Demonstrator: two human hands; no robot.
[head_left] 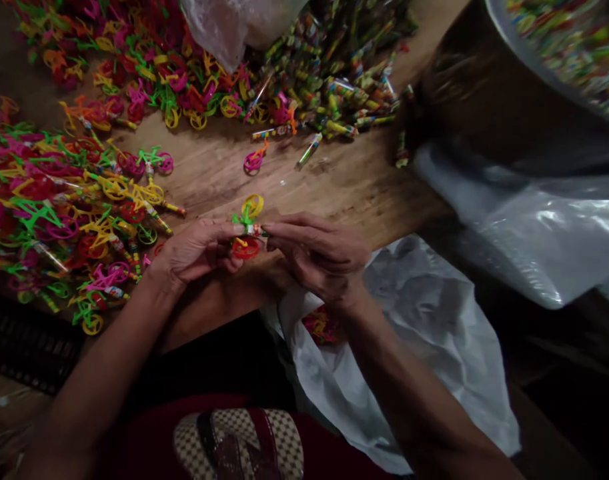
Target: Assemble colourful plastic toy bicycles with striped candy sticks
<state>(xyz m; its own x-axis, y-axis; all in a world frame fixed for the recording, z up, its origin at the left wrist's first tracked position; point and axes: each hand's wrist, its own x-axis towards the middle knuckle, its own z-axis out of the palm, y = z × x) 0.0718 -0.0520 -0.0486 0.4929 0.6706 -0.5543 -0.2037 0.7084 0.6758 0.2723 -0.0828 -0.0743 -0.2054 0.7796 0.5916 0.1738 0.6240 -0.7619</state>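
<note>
In front of me, above the wooden table's near edge, my left hand (197, 250) pinches a small plastic toy bicycle (245, 218) with a green frame, a yellow wheel and a red wheel. My right hand (327, 253) has its fingertips closed on the end of a small candy-filled tube (256, 230), which meets the bicycle's frame. Fingers cover much of the tube. To the left lies a heap of toy bicycles (59, 220), several with tubes attached. A loose pink and orange bicycle (254, 160) and a single tube (309, 151) lie beyond my hands.
Loose colourful bicycle parts (149, 60) and a pile of filled tubes (344, 87) cover the table's (209, 167) far side. A large metal pot (484, 100) of small tubes stands right. A white sack (429, 313) hangs below my right arm. A black basket (29, 340) sits lower left.
</note>
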